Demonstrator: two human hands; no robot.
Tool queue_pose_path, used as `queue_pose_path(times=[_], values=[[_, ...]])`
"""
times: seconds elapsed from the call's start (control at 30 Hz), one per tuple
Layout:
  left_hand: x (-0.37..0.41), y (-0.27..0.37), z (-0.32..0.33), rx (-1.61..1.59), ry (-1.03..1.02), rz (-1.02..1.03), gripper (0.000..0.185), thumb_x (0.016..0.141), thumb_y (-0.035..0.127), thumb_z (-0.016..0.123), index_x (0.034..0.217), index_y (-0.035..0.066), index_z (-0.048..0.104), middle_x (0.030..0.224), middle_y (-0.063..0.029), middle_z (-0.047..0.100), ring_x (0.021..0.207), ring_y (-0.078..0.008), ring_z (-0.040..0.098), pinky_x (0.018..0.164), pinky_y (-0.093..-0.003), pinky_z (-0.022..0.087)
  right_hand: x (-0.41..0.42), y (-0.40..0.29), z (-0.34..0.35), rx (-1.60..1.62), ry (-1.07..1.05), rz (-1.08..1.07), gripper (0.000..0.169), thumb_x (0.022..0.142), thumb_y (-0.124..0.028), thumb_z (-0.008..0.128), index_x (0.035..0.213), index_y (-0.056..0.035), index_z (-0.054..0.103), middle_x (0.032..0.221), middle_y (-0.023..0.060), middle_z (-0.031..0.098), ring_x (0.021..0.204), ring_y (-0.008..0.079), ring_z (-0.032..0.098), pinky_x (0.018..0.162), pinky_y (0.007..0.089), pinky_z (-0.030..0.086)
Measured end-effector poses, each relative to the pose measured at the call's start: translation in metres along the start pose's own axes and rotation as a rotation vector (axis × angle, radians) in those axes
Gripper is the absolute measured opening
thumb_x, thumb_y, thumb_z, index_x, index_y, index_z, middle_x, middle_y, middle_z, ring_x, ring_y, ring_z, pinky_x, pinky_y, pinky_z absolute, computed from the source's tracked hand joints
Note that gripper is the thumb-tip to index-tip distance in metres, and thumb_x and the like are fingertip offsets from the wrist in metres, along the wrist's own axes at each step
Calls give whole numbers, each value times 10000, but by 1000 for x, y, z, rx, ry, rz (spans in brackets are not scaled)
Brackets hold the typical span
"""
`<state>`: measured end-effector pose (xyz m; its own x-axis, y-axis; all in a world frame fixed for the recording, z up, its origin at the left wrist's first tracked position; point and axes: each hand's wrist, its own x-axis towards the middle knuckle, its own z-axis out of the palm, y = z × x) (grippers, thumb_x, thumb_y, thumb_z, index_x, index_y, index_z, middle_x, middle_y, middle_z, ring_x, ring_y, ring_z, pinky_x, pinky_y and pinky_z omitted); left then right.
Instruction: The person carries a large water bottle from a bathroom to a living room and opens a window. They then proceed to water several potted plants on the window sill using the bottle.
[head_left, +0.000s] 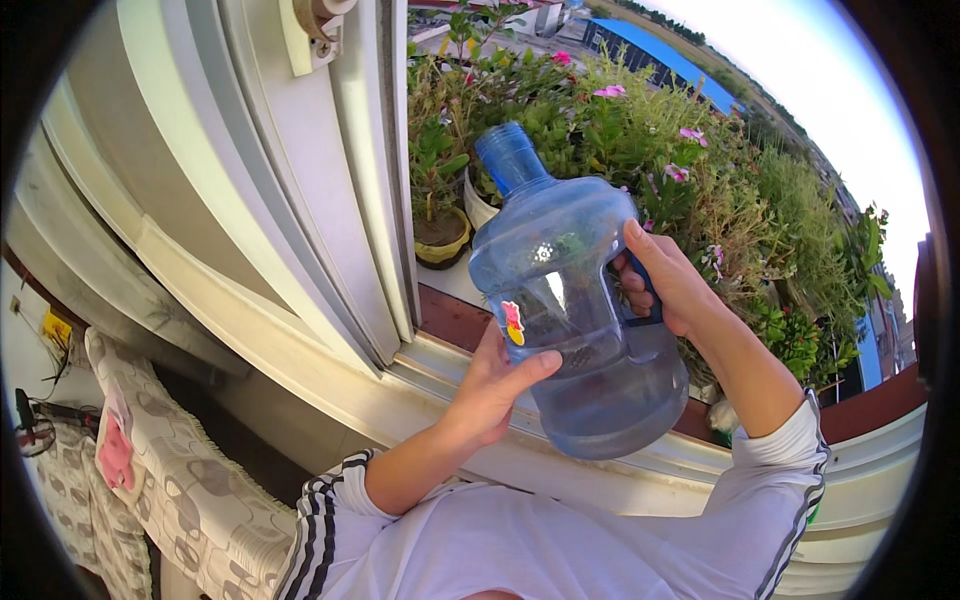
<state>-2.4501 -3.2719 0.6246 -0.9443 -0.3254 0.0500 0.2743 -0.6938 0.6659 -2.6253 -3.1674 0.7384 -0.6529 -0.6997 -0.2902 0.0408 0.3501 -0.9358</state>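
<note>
A large blue-tinted plastic water jug (577, 315) is held up in front of me at the open window. It leans with its open neck (514, 157) pointing up and to the left, towards the plants. My right hand (664, 274) is wrapped around the jug's side handle, its thumb on the shoulder. My left hand (499, 386) supports the jug's lower left side, the thumb lying across the front. A small pink and yellow sticker (513, 322) is on the jug's wall. Clear liquid seems to fill the lower part.
Beyond the sill (442, 367) grow dense potted plants (675, 172) with pink flowers. A yellow-rimmed pot (442, 238) stands beside the white window frame (375, 187). At lower left are a patterned fabric-covered sofa (187, 495) and a pink plush toy (116, 450).
</note>
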Motion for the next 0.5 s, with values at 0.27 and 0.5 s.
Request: queue_pose_path(times=[0.27,0.5], values=[[23,-6,-25,-1,4,-9,720,780,180,727,1338,9,306,1264,-96,495,1186,-186,455,1032,-365,324,37,17,2,-54,19,20,578,824,-641,541,774,-69,472,541,-42,385,393,65,334,393,231,235],[26,-7,-36,-17,31,-19,743,773,199,741,1340,15,297,1261,-99,492,1179,-190,460,1024,-362,333,48,13,10,-64,-6,49,576,829,-641,532,781,-70,471,540,-40,389,397,70,344,398,236,256]])
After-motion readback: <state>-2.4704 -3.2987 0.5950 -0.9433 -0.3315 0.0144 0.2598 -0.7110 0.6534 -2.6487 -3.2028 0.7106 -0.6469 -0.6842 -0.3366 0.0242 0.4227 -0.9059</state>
